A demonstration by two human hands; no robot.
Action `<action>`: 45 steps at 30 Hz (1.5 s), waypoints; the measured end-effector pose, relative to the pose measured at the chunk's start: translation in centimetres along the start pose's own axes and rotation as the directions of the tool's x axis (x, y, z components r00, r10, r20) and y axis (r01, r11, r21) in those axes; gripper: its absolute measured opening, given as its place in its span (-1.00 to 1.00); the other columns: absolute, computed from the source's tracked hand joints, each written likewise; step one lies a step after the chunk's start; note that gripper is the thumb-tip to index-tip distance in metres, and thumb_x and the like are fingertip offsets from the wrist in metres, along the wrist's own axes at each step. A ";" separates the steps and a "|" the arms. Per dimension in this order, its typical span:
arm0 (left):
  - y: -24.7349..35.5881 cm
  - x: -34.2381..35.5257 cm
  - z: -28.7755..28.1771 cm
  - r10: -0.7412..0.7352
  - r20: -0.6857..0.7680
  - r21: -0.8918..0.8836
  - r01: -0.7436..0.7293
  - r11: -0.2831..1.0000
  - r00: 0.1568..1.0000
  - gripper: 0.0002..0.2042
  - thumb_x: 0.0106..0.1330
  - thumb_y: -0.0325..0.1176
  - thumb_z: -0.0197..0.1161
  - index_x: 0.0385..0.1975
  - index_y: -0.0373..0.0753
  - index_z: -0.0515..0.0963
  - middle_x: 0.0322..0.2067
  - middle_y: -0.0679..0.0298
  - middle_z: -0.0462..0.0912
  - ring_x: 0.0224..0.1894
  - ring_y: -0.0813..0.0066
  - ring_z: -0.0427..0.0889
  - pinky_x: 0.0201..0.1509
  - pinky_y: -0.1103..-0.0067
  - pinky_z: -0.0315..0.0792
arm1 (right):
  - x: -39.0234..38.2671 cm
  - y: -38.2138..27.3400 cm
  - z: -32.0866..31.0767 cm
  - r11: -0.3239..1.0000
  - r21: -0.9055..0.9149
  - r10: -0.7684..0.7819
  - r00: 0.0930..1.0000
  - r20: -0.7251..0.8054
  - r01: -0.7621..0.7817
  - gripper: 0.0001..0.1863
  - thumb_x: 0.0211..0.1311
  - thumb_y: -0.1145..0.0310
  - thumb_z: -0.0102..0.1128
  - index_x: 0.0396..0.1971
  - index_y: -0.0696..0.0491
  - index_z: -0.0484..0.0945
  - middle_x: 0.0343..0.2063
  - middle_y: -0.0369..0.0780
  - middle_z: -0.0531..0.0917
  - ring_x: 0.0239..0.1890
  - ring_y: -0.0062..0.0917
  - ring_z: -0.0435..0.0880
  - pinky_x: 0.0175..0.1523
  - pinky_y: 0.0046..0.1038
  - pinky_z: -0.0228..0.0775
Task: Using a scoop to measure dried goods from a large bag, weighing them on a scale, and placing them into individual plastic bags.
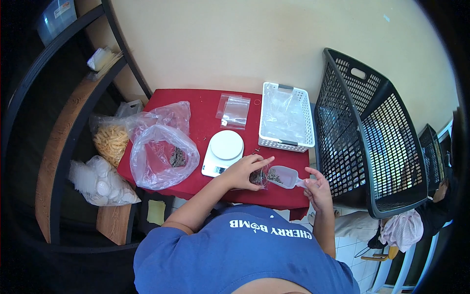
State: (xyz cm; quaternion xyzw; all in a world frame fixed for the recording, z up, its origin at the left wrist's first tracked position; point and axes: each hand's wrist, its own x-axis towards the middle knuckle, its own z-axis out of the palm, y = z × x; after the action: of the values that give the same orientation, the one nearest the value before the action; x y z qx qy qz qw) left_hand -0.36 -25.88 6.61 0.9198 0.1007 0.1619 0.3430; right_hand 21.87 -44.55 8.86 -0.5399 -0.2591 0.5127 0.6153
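A small clear bag [259,177] of dark bits sits at centre frame on the red worktop [203,105], held open by the left hand [247,171]. The right hand [317,188] grips a clear scoop [285,176] tipped into it. Left of centre is a white scale [223,152]; above, flat clear bags [234,111] and a white basket [286,117]. The worktop's near edge is just below the hands.

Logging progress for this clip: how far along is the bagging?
Done: some filled-looking bags lie in the white basket. In hand: the left hand holds a small bag while the right hand tips a clear scoop of small dark pieces into it. Left: stock in the large bag; empty bags.
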 end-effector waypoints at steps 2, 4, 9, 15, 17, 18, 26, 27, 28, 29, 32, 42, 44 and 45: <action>-0.3 -0.1 0.1 -0.002 -0.049 -0.040 0.000 0.999 0.999 -0.11 -0.18 -0.23 0.45 0.28 -0.14 0.19 -0.02 0.09 0.37 0.01 0.20 0.40 0.12 0.41 0.30 | 0.3 1.3 -0.5 0.989 0.144 -0.038 0.999 -0.003 0.038 -0.51 0.23 0.54 0.08 0.15 0.17 0.21 -0.49 -0.19 0.58 -0.68 -0.79 0.25 -0.56 -0.71 0.11; -0.8 -0.4 0.0 -0.049 -0.147 -0.105 0.034 0.994 0.988 -0.08 -0.21 -0.23 0.47 0.28 -0.19 0.18 -0.04 0.13 0.38 -0.02 0.27 0.42 0.10 0.46 0.30 | 0.3 1.9 -0.3 0.975 0.216 -0.046 0.999 -0.016 0.048 -0.53 0.24 0.53 0.07 0.15 0.16 0.21 -0.46 -0.19 0.58 -0.66 -0.79 0.26 -0.54 -0.71 0.14; -2.8 -0.9 -1.7 -0.088 -0.149 -0.199 0.058 0.978 0.985 -0.08 -0.20 -0.24 0.50 0.25 -0.29 0.17 -0.10 0.24 0.41 -0.09 0.42 0.46 0.03 0.54 0.32 | 0.2 3.0 -0.1 0.926 0.367 -0.080 0.995 -0.052 0.093 -0.57 0.30 0.49 0.01 0.15 0.13 0.22 -0.40 -0.17 0.58 -0.64 -0.78 0.27 -0.49 -0.69 0.18; -6.1 -1.3 -3.1 -0.212 -0.484 -0.744 -0.271 0.610 0.849 -0.15 -0.12 -0.14 0.45 0.21 -0.35 0.22 -0.10 0.27 0.44 -0.06 0.47 0.46 0.10 0.52 0.34 | 0.3 5.4 -1.2 0.896 0.424 -0.121 0.991 -0.053 0.132 -0.59 0.31 0.46 0.01 0.14 0.11 0.24 -0.38 -0.16 0.59 -0.63 -0.78 0.27 -0.47 -0.68 0.20; -6.2 -0.9 -3.9 -0.221 -0.517 -0.819 -0.402 0.411 0.827 -0.15 -0.12 -0.13 0.45 0.20 -0.35 0.22 -0.09 0.25 0.44 -0.07 0.46 0.47 0.09 0.50 0.37 | 0.4 6.1 -1.3 0.930 0.341 -0.108 0.989 -0.101 0.136 -0.58 0.29 0.45 0.04 0.13 0.10 0.25 -0.35 -0.15 0.60 -0.62 -0.78 0.28 -0.47 -0.68 0.19; -6.7 -0.7 -4.3 -0.213 -0.542 -0.794 -0.413 0.445 0.813 -0.17 -0.11 -0.16 0.45 0.19 -0.36 0.23 -0.10 0.24 0.45 -0.10 0.46 0.49 0.05 0.50 0.38 | 0.4 6.6 -1.3 0.927 0.348 -0.110 0.989 -0.102 0.139 -0.58 0.29 0.45 0.04 0.13 0.10 0.25 -0.35 -0.15 0.60 -0.62 -0.78 0.28 -0.47 -0.68 0.19; -7.0 2.4 -7.9 -0.108 -0.168 0.068 0.121 0.990 0.980 -0.10 -0.30 -0.21 0.49 0.19 -0.26 0.27 -0.02 0.11 0.44 -0.02 0.18 0.47 0.08 0.45 0.36 | 1.6 11.3 -0.5 0.909 0.394 -0.073 0.982 -0.174 0.137 -0.59 0.27 0.48 0.06 0.10 0.08 0.25 -0.33 -0.15 0.62 -0.54 -0.73 0.35 -0.40 -0.63 0.23; -7.3 2.3 -7.7 -0.111 -0.169 0.070 0.124 0.990 0.979 -0.10 -0.30 -0.21 0.49 0.19 -0.26 0.27 -0.02 0.11 0.44 -0.02 0.18 0.47 0.08 0.45 0.36 | 1.9 11.9 -0.4 0.902 0.407 -0.081 0.981 -0.177 0.147 -0.60 0.28 0.48 0.05 0.10 0.08 0.25 -0.33 -0.15 0.61 -0.54 -0.72 0.36 -0.40 -0.61 0.25; -7.8 2.2 -7.4 -0.078 -0.105 0.167 0.095 0.981 0.991 -0.07 -0.32 -0.18 0.50 0.21 -0.25 0.25 0.05 0.09 0.40 0.04 0.15 0.44 0.14 0.41 0.33 | 2.1 12.3 -0.4 0.896 0.418 -0.090 0.983 -0.162 0.151 -0.60 0.29 0.49 0.03 0.11 0.07 0.24 -0.32 -0.16 0.60 -0.51 -0.70 0.40 -0.38 -0.58 0.29; -8.2 2.0 -7.1 -0.052 -0.038 0.260 0.060 0.964 0.998 -0.04 -0.33 -0.15 0.51 0.22 -0.24 0.23 0.12 0.08 0.35 0.11 0.11 0.40 0.20 0.37 0.29 | 2.1 12.6 -0.6 0.896 0.420 -0.088 0.984 -0.158 0.147 -0.60 0.29 0.49 0.03 0.11 0.07 0.24 -0.32 -0.16 0.60 -0.51 -0.70 0.40 -0.38 -0.58 0.29; -6.7 1.8 -7.2 -0.133 -0.045 0.222 0.140 0.965 0.990 0.03 -0.34 -0.08 0.53 0.27 -0.22 0.17 0.21 0.01 0.26 0.22 0.07 0.29 0.27 0.34 0.21 | 2.4 12.7 -1.0 0.867 0.459 -0.124 0.975 -0.182 0.196 -0.61 0.29 0.49 0.03 0.09 0.06 0.25 -0.30 -0.18 0.60 -0.48 -0.71 0.43 -0.38 -0.57 0.31; -4.8 -1.7 -8.7 -0.268 -0.301 0.034 0.291 0.956 0.915 -0.23 0.03 -0.24 0.37 0.29 -0.10 0.16 0.24 0.04 0.21 0.31 0.15 0.18 0.32 0.35 0.12 | 2.7 12.9 -1.2 0.844 0.497 -0.134 0.976 -0.170 0.203 -0.66 0.31 0.45 0.02 0.06 0.03 0.27 -0.31 -0.25 0.58 -0.47 -0.72 0.42 -0.34 -0.56 0.34; -4.7 -2.0 -8.8 -0.269 -0.321 0.023 0.291 0.956 0.908 -0.24 0.04 -0.24 0.37 0.29 -0.11 0.17 0.24 0.05 0.21 0.31 0.16 0.17 0.33 0.35 0.12 | 2.6 12.7 -1.1 0.842 0.500 -0.133 0.977 -0.168 0.201 -0.66 0.30 0.45 0.02 0.06 0.03 0.28 -0.32 -0.26 0.58 -0.47 -0.72 0.42 -0.34 -0.56 0.35; -4.8 -2.1 -8.8 -0.254 -0.328 0.027 0.278 0.960 0.910 -0.25 0.05 -0.17 0.36 0.27 -0.14 0.19 0.22 0.00 0.22 0.30 0.12 0.19 0.31 0.34 0.14 | 2.5 12.6 -1.1 0.848 0.494 -0.125 0.978 -0.166 0.192 -0.67 0.30 0.44 0.03 0.05 0.03 0.29 -0.32 -0.26 0.58 -0.47 -0.73 0.42 -0.33 -0.56 0.35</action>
State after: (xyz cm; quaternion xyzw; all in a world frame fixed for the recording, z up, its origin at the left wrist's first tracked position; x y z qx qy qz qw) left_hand -5.92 -17.73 9.20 0.8707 0.2853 0.2575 0.3068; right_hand 19.23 -44.06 -3.75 -0.3675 -0.1190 0.4743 0.7911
